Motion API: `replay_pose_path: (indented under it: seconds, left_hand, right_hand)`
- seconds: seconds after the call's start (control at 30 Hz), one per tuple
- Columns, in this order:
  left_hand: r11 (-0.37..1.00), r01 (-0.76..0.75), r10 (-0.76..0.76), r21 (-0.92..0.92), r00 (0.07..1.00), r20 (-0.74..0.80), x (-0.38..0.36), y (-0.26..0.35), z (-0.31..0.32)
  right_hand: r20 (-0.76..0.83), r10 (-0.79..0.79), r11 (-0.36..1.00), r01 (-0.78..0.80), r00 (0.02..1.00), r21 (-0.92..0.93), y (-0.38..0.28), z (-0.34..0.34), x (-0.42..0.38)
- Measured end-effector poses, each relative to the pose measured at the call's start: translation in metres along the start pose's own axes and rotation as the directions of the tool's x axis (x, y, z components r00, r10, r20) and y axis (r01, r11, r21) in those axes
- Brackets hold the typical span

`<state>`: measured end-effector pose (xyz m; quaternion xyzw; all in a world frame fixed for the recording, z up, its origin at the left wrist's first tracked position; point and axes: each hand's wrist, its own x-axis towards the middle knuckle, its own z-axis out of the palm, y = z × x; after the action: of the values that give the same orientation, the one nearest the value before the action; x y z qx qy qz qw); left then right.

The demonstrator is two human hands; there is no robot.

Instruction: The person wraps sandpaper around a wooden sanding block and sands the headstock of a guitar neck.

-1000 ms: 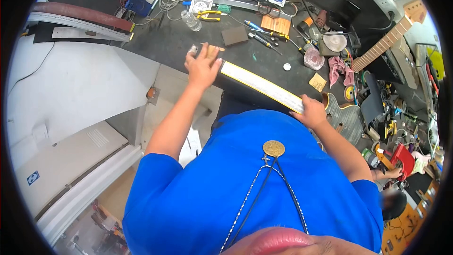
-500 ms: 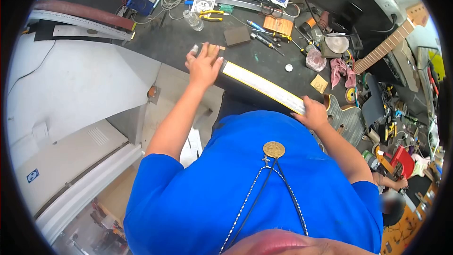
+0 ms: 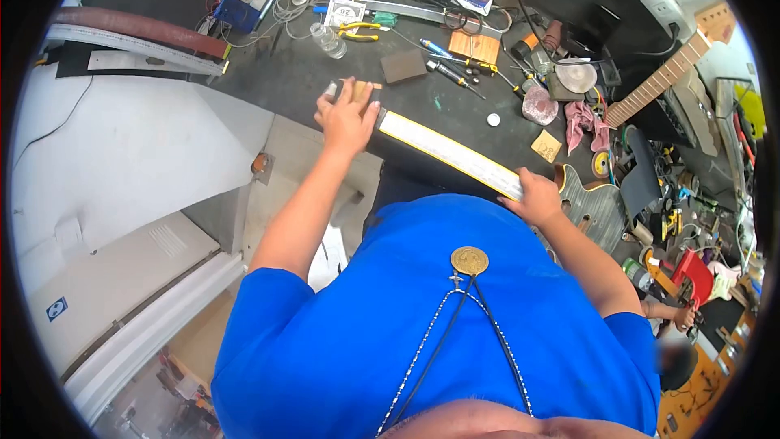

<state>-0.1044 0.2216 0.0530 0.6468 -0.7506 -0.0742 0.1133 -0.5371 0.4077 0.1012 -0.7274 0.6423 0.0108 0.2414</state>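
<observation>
A white card [image 3: 347, 10] on the workbench [image 3: 325, 73] reads "20".

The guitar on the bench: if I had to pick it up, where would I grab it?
Probably at both ends, from the bench's near edge. The guitar neck lies long and flat along that edge, so one grip would let it swing. The left hand sits at the headstock end, the right hand where the neck meets the guitar body.
</observation>
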Motion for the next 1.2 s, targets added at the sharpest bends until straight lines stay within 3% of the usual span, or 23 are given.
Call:
replay_pose_path:
  seconds: [0.03,0.07,0.13,0.2,0.23,0.33,0.37,0.47,0.5,0.6,0.63,0.73,0.77,0.87,0.9,1.0,1.03,1.13,1.17,1.2]
  left_hand:
    - [1.000,-0.002,0.002,0.005,1.000,0.026,0.008,-0.004,-0.014]
    - [0.991,0.123,-0.119,-0.045,0.991,0.068,0.019,-0.007,-0.026]
    - [0.958,0.261,-0.268,-0.120,0.963,-0.044,0.035,-0.033,-0.013]
    - [0.993,0.115,-0.116,-0.037,0.993,-0.019,0.015,0.003,-0.014]
    - [0.997,-0.070,0.074,0.042,0.991,-0.113,-0.001,0.016,-0.011]
    - [0.970,0.219,-0.210,-0.108,0.973,0.094,0.023,0.003,-0.044]
    - [0.970,0.236,-0.240,-0.059,0.969,-0.063,0.030,-0.035,-0.009]
    - [0.994,0.106,-0.106,0.018,0.994,0.020,0.009,0.022,-0.030]
    - [0.996,-0.060,0.055,-0.065,0.996,-0.073,-0.003,0.026,-0.025]
    - [0.964,0.243,-0.238,-0.108,0.969,0.061,0.024,-0.011,-0.032]
    - [0.938,0.205,-0.248,-0.279,0.960,-0.129,0.028,-0.054,0.020]
    - [0.992,0.117,-0.116,-0.045,0.993,0.034,0.001,0.025,-0.027]
    - [0.991,-0.013,0.003,-0.135,0.997,-0.075,-0.008,0.014,-0.006]
    - [0.895,0.396,-0.395,-0.207,0.917,0.048,0.029,-0.018,-0.022]
    - [0.913,0.277,-0.313,-0.300,0.946,-0.079,0.033,-0.050,0.011]
    - [0.996,0.085,-0.086,-0.016,0.996,-0.018,-0.004,0.025,-0.017]
    - [0.995,-0.003,-0.001,-0.098,0.999,-0.040,-0.011,0.021,-0.010]
    - [0.952,0.285,-0.287,-0.114,0.958,0.002,0.030,-0.014,-0.031]
    - [0.928,0.299,-0.314,-0.225,0.949,-0.037,0.037,-0.052,0.006]
    - [0.961,0.231,-0.236,-0.152,0.972,-0.014,0.030,-0.030,0.001]
  right_hand:
    - [0.001,-0.008,1.000,0.008,1.000,0.002,-0.001,0.002,-0.001]
    - [0.003,-0.012,1.000,0.012,1.000,0.004,-0.001,0.003,-0.001]
    - [-0.018,-0.008,1.000,0.008,1.000,0.003,0.000,0.002,-0.001]
    - [0.004,0.010,1.000,-0.010,1.000,-0.007,0.000,-0.005,0.001]
    - [0.027,0.014,1.000,-0.014,1.000,-0.007,-0.002,-0.005,0.001]
    - [-0.009,-0.007,1.000,0.007,1.000,-0.017,0.000,0.002,0.001]
    - [-0.005,0.003,1.000,-0.003,1.000,-0.001,0.000,0.003,0.001]
    - [0.032,0.017,1.000,-0.017,0.999,-0.008,0.000,-0.001,0.001]
    - [0.023,0.014,1.000,-0.014,1.000,-0.004,-0.001,0.001,0.002]
    - [0.004,0.011,1.000,-0.011,1.000,0.001,0.001,0.004,0.001]
    - [-0.007,0.005,1.000,-0.005,1.000,0.010,0.002,0.005,0.000]
    - [0.030,0.022,1.000,-0.022,0.999,-0.001,0.005,0.005,0.001]
    - [0.021,0.016,1.000,-0.016,1.000,-0.005,0.002,0.004,0.003]
    - [0.002,0.001,1.000,-0.001,1.000,-0.012,-0.001,0.003,-0.001]
    - [-0.015,-0.006,1.000,0.006,1.000,-0.015,0.002,0.006,-0.003]
    - [-0.012,-0.002,1.000,0.002,1.000,0.003,0.005,0.006,0.003]
    - [-0.021,-0.007,1.000,0.007,1.000,0.007,0.004,0.007,0.003]
    - [-0.037,-0.024,1.000,0.024,0.999,0.004,-0.001,0.005,-0.003]
    - [-0.043,-0.024,1.000,0.025,0.999,0.004,-0.001,0.005,-0.004]
    - [-0.055,-0.029,1.000,0.029,0.998,0.000,0.002,0.003,0.000]
